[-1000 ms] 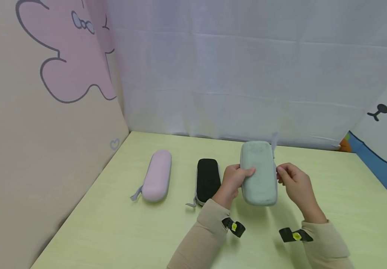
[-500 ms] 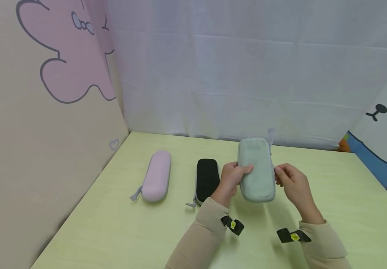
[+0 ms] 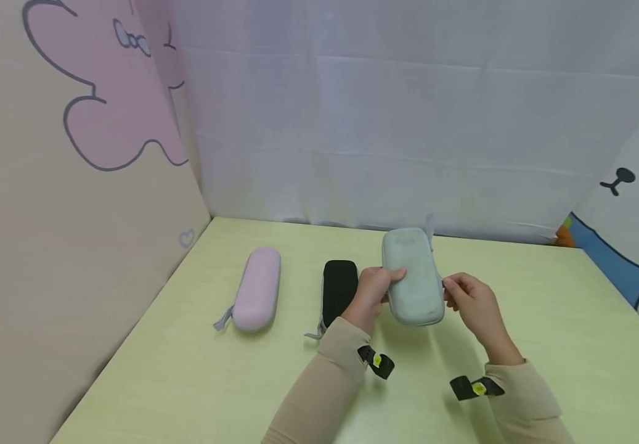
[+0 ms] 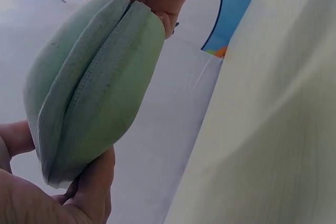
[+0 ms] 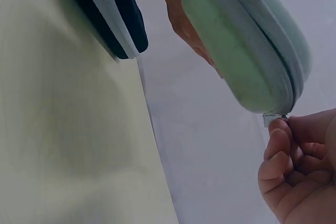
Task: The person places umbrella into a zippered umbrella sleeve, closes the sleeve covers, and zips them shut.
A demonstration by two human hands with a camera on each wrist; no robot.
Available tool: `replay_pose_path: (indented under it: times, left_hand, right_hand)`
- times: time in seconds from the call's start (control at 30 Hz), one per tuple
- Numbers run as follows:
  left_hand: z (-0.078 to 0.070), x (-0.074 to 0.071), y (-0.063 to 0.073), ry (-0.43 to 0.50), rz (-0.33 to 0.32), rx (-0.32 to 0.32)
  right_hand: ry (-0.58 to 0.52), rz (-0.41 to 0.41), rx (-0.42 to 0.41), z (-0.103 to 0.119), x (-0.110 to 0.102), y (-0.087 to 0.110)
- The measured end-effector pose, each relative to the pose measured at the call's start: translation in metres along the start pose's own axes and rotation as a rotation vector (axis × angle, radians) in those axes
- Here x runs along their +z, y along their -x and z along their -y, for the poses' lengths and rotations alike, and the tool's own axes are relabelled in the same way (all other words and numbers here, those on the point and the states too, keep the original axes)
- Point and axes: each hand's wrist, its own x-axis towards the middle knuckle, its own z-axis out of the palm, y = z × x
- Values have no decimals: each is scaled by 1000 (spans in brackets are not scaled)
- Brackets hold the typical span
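My left hand (image 3: 371,288) grips a pale green zippered case (image 3: 412,277) by its left side, thumb on the broad face; it is raised above the table. With thumb and forefinger my right hand (image 3: 474,302) pinches a small grey tab (image 5: 269,120) at the case's right edge. The zip line, bordered by a grey-green band (image 5: 247,14), runs along the side, and a pale ribbon loop (image 3: 430,223) stands up at the far right corner. In the left wrist view the left fingers (image 4: 97,182) hold the lower end, the right hand is at the upper end.
On the yellow-green table (image 3: 164,370) lie a pink case (image 3: 258,290) with a grey strap, at left, and a black case (image 3: 339,290), partly behind the left hand. A white sheet (image 3: 352,135) hangs at the back; printed cartoon panels (image 3: 114,123) stand at both sides.
Both hands and the green case have moved slightly left, and the case has tilted a little to the left. The grips stay the same.
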Motion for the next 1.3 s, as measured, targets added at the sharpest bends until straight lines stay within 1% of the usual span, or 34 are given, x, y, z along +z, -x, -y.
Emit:
replay_pose_path:
  times: [0.03,0.1,0.17,0.23,0.3,0.33,0.37,0.5,0.6,0.67,0.83,1.07,1.2,1.3]
  left_hand:
    - [0,0,0,7,8,-2]
    - [0,-1,0,21,29,-2]
    - [0,-2,0,32,45,-5]
    - [0,-2,-1,30,63,-1]
    - [1,-3,-2,29,69,2]
    - [2,-2,-2,27,68,4]
    - [3,-2,-2,26,64,7]
    - [5,-3,-3,39,27,2]
    - [5,-5,-3,61,-1,-3]
    - [4,-6,-4,79,-12,-3]
    - [4,-7,-5,100,-13,10]
    - [6,-10,-8,177,-22,22]
    - [6,-9,-9,181,-17,17]
    - [6,-8,-9,187,-26,11]
  right_hand:
    - [-25,-20,16,-1,1,0]
    - [-110,-73,61,-3,3,-1]
    - [-236,-106,107,-5,4,-1]
    - [-343,-121,142,-6,5,-2]
    - [-391,-107,152,-6,7,-2]
    - [-386,-91,152,-6,7,-2]
    - [-358,-81,149,-5,7,-2]
    - [-212,-53,135,-3,8,-1]
    - [-171,-38,133,-2,9,1]
    - [-176,-37,131,-1,9,2]
    - [-182,-38,128,-2,9,4]
    - [-201,-24,127,-4,9,8]
    - [-203,-27,114,-4,8,8]
    - [-202,-26,115,-3,7,8]
